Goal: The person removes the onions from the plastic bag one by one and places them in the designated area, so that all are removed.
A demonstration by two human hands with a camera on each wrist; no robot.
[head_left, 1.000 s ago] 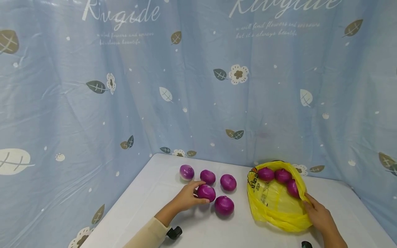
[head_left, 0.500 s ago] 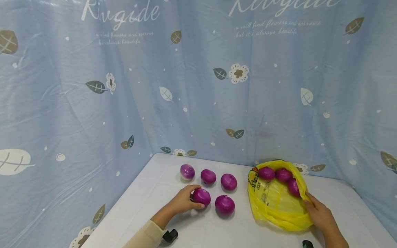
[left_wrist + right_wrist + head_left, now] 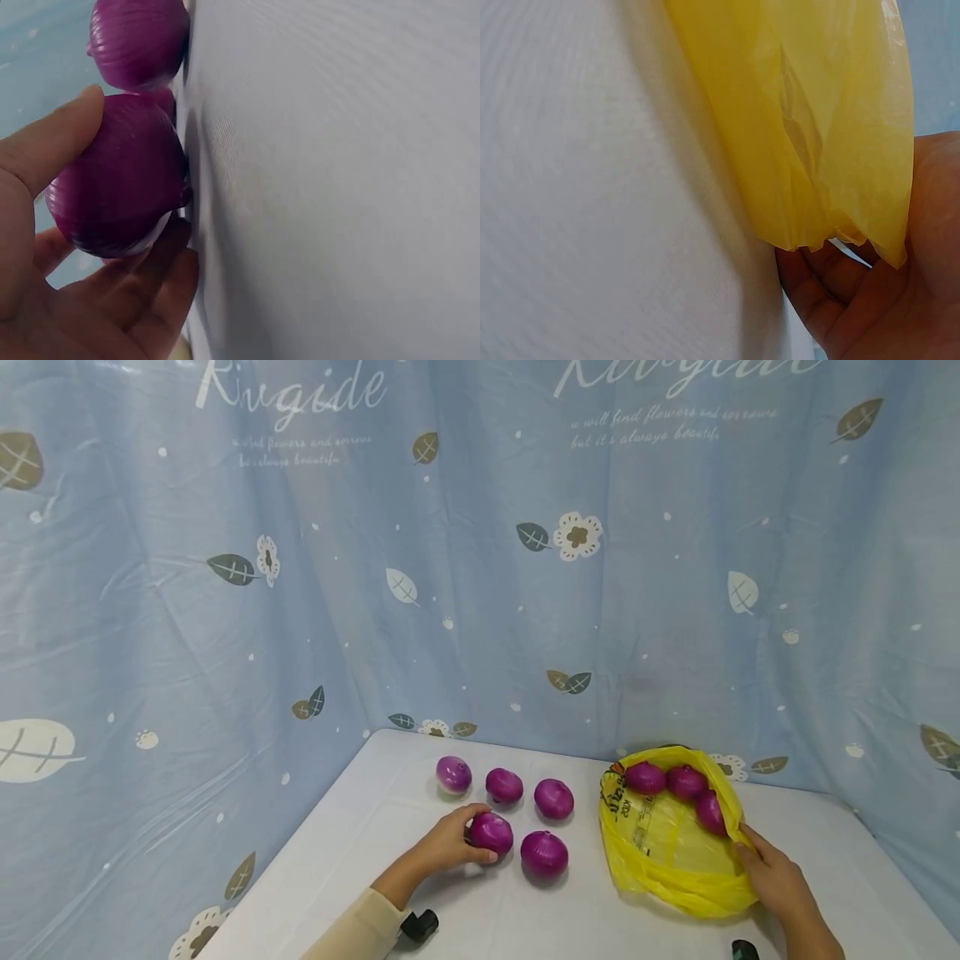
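Observation:
My left hand point(image 3: 450, 843) curls its thumb and fingers around a purple onion point(image 3: 492, 834) at the table's middle. In the left wrist view the onion point(image 3: 124, 176) lies between thumb and fingers, right by the white tabletop. Another onion point(image 3: 544, 855) stands just right of it, and three more onions point(image 3: 504, 786) form a row behind. On the right, my right hand point(image 3: 778, 878) pinches the rim of a yellow plastic bag point(image 3: 678, 889) lying open, with three onions point(image 3: 686, 783) inside at the far end. The right wrist view shows the bag's edge point(image 3: 810, 150) against the fingers, the fingertips partly hidden.
A white table point(image 3: 555, 931) carries everything. A blue curtain point(image 3: 480, 610) with leaves and flowers hangs behind it and at the sides. Dark wrist-camera parts point(image 3: 420, 927) show under the left wrist, close to the tabletop.
My left hand and the onion in it have shifted slightly left and nearer, away from the back row, then a touch back right. The right hand and the bag have stayed in place.

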